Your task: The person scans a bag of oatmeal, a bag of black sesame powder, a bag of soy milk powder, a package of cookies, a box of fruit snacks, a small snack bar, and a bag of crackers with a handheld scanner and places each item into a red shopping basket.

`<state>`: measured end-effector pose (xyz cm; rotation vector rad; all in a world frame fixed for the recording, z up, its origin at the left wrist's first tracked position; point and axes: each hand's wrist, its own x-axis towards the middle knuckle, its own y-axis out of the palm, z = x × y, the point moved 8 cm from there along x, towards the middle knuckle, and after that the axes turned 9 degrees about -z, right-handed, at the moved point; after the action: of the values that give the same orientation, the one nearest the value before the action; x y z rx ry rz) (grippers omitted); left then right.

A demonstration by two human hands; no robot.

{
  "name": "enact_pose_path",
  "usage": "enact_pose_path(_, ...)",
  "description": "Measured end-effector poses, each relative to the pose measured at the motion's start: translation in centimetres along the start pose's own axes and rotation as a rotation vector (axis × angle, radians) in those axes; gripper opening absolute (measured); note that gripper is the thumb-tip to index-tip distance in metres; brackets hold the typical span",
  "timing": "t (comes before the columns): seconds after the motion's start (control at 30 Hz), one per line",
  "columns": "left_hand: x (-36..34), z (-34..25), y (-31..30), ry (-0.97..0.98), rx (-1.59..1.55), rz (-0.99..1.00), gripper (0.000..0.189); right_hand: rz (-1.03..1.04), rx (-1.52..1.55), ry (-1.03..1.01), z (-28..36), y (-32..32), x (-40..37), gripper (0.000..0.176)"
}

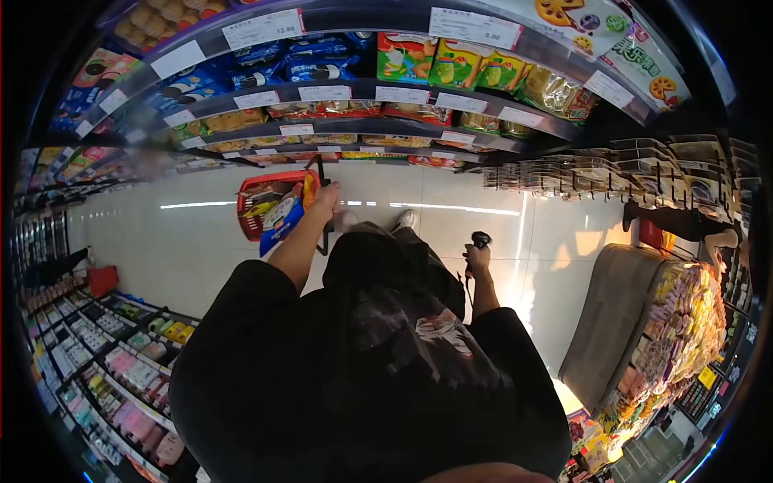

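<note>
My left hand (325, 198) is closed around the black handle (323, 173) of a red shopping basket (244, 211), which hangs to the left of my legs. Inside the basket lie several packaged goods, among them a blue and white bag (282, 224) and an orange-yellow packet (309, 190). Low on the other side, my right hand (477, 258) grips a small black handheld device (481, 239) with a rounded top. A dark strap or cord hangs beneath that hand. What kind of device it is, I cannot make out.
Ahead, shelves hold blue snack packs (322, 68), green-red boxes (407, 58) and price tags (473, 27). Wire racks (580, 177) stand at right, near another person (680, 221). A grey-sided display (608, 314) heaped with packets is at lower right; stocked shelves (121, 354) line the left.
</note>
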<state>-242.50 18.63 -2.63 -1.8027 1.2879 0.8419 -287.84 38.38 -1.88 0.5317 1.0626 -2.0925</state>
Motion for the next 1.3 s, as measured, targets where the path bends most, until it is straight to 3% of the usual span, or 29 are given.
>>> enact_pose_path(0.07, -0.4, 0.1, 0.6, -0.004, 0.017, -0.041, 0.029, -0.059, 0.005, 0.023, -0.9, -1.9, 0.6, 0.019)
enact_pose_path(0.13, -1.3, 0.1, 1.5, -0.020, -0.080, 0.080, 0.030, -0.052, 0.067, 0.092, -3.3, -2.5, 1.8, 0.015)
enact_pose_path(0.17, -5.4, -1.7, 1.0, -0.026, -0.072, 0.005, 0.033, -0.034, 0.041, 0.117, -4.7, -2.5, 2.7, 0.016)
enact_pose_path(0.23, -4.5, -1.2, -0.2, 0.021, -0.115, 0.006, 0.034, -0.014, -0.001, 0.198, -5.8, -2.4, 2.3, 0.018)
enact_pose_path(0.4, -3.3, -0.6, -3.2, 0.038, -0.214, 0.071, 0.043, 0.054, -0.080, 0.121, -5.0, 0.4, 3.0, 0.019)
enact_pose_path(0.47, -3.7, -0.3, -3.7, 0.048, -0.134, 0.030, 0.046, 0.111, -0.233, -0.035, -6.5, 2.9, 6.1, 0.019)
enact_pose_path(0.53, -5.5, -1.7, -3.2, 0.057, -0.100, 0.052, 0.047, 0.154, -0.042, -0.024, -2.4, 3.8, 3.1, 0.017)
enact_pose_path(0.6, -3.0, -0.1, -3.6, 0.023, -0.095, 0.116, 0.046, 0.191, 0.035, -0.059, -1.2, 5.1, 3.1, 0.017)
enact_pose_path(0.8, -2.1, -2.2, -5.8, 0.261, 0.093, -0.032, 0.044, 0.205, -0.050, -0.043, -0.4, 6.1, 0.4, 0.020)
enact_pose_path(0.87, -1.5, -1.9, -7.0, 0.233, 0.075, -0.030, 0.045, 0.211, -0.052, -0.051, -0.9, 5.8, -1.0, 0.020)
enact_pose_path(1.0, 0.1, -1.0, -10.5, 0.327, 0.105, -0.155, 0.033, 0.174, -0.123, 0.043, -5.3, 5.9, -1.2, 0.017)
enact_pose_path(1.07, 1.2, -0.8, -12.8, 0.489, 0.220, -0.277, 0.030, 0.108, -0.253, 0.039, -4.6, 5.5, -3.6, 0.017)
enact_pose_path(1.13, 1.5, 0.7, -15.6, 0.472, 0.370, -0.374, 0.031, 0.118, -0.240, 0.071, -5.3, 6.4, -4.6, 0.019)
enact_pose_path(1.3, 2.5, 2.7, -19.8, 0.402, 0.513, -0.301, 0.044, 0.103, 0.004, 0.057, -4.0, 11.3, -7.9, 0.016)
